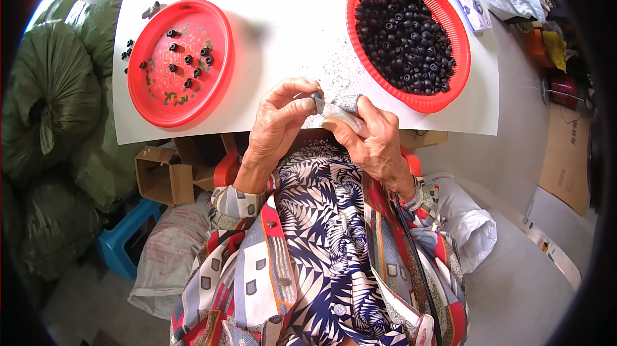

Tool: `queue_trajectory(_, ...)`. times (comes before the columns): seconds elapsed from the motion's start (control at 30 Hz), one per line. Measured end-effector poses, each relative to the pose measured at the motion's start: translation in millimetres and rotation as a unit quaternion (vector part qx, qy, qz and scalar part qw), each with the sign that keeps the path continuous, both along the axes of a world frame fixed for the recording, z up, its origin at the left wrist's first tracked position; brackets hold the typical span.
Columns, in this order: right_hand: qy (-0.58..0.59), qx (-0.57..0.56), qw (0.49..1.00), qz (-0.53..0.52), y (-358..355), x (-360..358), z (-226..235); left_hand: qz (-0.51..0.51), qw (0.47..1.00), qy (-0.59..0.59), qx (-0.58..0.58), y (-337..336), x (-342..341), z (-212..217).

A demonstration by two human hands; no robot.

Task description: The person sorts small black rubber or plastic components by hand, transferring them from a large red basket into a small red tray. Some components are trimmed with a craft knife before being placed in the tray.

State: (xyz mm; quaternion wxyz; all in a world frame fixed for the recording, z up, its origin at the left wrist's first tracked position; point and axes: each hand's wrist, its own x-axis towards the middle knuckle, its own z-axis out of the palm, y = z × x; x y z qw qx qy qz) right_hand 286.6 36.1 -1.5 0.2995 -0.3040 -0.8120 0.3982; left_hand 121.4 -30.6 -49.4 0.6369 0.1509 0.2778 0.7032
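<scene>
My left hand [281,114] is closed in a pinch at the near edge of the white table, holding a small dark part [315,96] mostly hidden by the fingertips. My right hand [376,137] grips a short tool with a pale wrapped handle [346,116]; its tip meets the part at the left fingers. Grey material [348,101] covers a right fingertip. Beyond my right hand, a red plastic basket [355,44] holds a heap of small round black parts [405,40] with hollow ends. To the left, a red round tray [222,56] holds several similar parts [188,60].
Black crumbs dot the white table [289,24] between tray and basket. More black parts lie left of the tray, beside a small grey object [152,9]. Green sacks [51,95] crowd the left. Below are a cardboard box [164,175], blue stool [122,236] and white sacks [466,217].
</scene>
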Motion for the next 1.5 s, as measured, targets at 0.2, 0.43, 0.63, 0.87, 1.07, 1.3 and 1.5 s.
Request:
queue_trajectory(0.2,-0.032,0.030,0.999,0.026,1.6,-1.5,8.5,0.004,1.000,0.010,0.005,0.6,-0.8,0.0)
queue_trajectory(0.43,-0.003,-0.021,1.000,0.002,1.0,-1.0,1.9,0.000,0.999,0.030,0.015,0.9,-2.2,-3.0)
queue_trajectory(0.63,-0.013,-0.024,1.000,0.004,1.3,-0.1,1.8,-0.008,1.000,0.003,0.018,2.3,-3.3,-1.3)
queue_trajectory(0.87,-0.007,-0.034,0.999,-0.002,-0.4,-3.1,1.3,-0.011,1.000,0.005,0.028,1.6,-4.7,-1.7)
queue_trajectory(1.07,-0.003,-0.033,0.999,0.001,-0.2,-5.9,2.3,-0.006,1.000,0.000,0.012,0.8,-5.6,-2.1)
queue_trajectory(1.3,0.052,-0.142,0.986,-0.074,12.6,-17.4,4.8,-0.004,0.988,0.129,0.083,-12.3,-6.0,19.8)
queue_trajectory(1.5,0.028,-0.210,0.976,-0.045,3.3,-22.1,2.1,0.055,0.998,-0.020,0.006,-19.3,-10.9,6.7)
